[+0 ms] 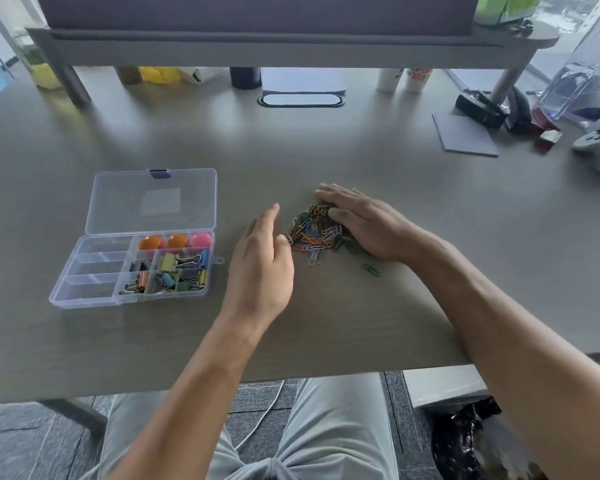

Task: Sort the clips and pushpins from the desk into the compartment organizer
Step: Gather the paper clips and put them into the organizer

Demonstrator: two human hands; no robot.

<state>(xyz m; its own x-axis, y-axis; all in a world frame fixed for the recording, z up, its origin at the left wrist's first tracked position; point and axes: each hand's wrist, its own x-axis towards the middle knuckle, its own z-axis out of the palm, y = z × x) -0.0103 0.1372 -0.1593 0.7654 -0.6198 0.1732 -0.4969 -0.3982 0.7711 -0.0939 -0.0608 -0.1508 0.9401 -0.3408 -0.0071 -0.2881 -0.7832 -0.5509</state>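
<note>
Your right hand (364, 223) lies flat, fingers spread, on the paper clip pile (316, 232); left hand (262, 261) loosely apart beside it, organizer (94, 292) lid up.

paper clips (314, 232): colourful heap, mid-desk | organizer (132, 268): clear, lid open

Bare desk (326, 323) between organizer (94, 268) and paperclip pile (314, 232).
</note>
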